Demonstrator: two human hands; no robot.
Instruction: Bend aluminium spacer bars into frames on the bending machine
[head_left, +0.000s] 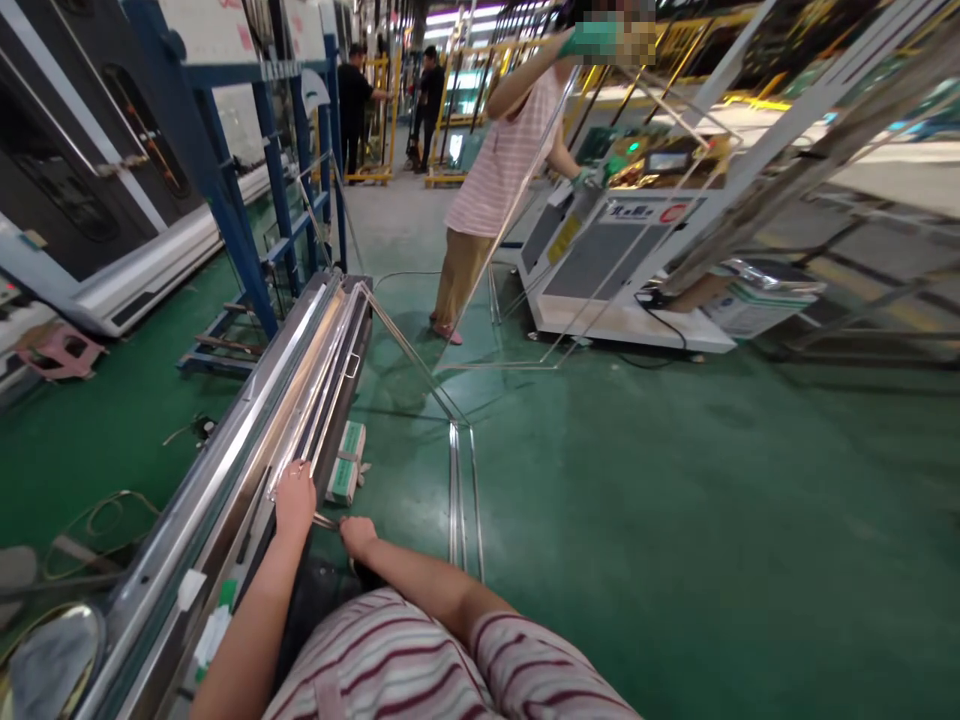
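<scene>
Long thin metal strips (324,375) lie lengthwise in a metal bench trough (247,400). My left hand (296,495) is closed over the near part of these strips, its fingers curled around them. Just to its right, my right hand (358,537) is closed on a short visible length of thin metal strip (325,521), which runs toward my left wrist. Whether that length joins the strips under my left hand is hidden. Beside the trough, on the floor, sits a green-and-white box (346,463) tied with a band.
Bent thin metal frames (454,490) stand on the green floor right of the bench. A co-worker (502,150) in green gloves holds a large thin frame beside a white-grey machine (607,250). Left are a blue rack (262,190) and a pink stool (60,348).
</scene>
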